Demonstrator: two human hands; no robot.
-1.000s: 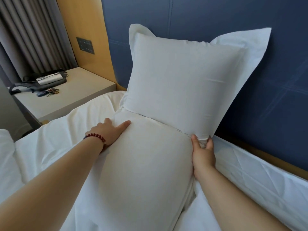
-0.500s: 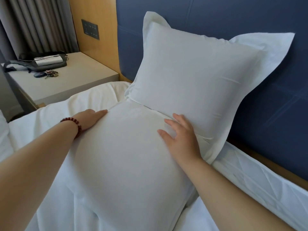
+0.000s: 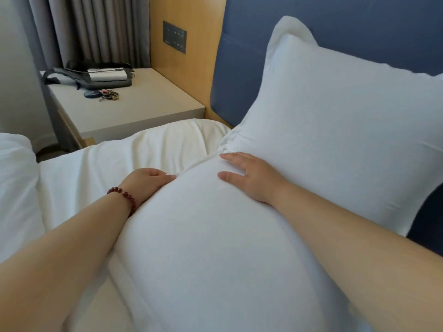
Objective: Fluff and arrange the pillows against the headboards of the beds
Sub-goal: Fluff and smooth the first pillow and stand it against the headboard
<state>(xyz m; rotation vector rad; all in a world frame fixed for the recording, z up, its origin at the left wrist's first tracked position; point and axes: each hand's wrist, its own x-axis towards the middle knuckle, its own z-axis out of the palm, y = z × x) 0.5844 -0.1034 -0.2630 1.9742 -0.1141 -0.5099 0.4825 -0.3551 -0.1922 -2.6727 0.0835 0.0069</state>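
A white flanged pillow (image 3: 347, 130) stands upright, leaning on the blue padded headboard (image 3: 347, 22). In front of it a second white pillow (image 3: 215, 248) lies flat on the bed, its far end touching the upright one. My right hand (image 3: 251, 178) rests flat on the flat pillow's far top, fingers spread, just below the upright pillow. My left hand (image 3: 146, 182), with a red bead bracelet at the wrist, presses against the flat pillow's left side, fingers curled along its edge. Neither hand grips anything.
White bedding (image 3: 119, 168) covers the mattress to the left. A beige nightstand (image 3: 134, 111) beyond it carries a dark bag (image 3: 96, 76) and keys (image 3: 105, 94). A wooden wall panel with a switch plate (image 3: 174, 36) and grey curtains (image 3: 96, 27) stand behind. Another bed's white edge (image 3: 14, 178) shows at far left.
My right hand left the upright pillow's lower right corner and slid left across the flat pillow's top. The left hand slipped lower along the pillow's side. The view shifted closer and right.
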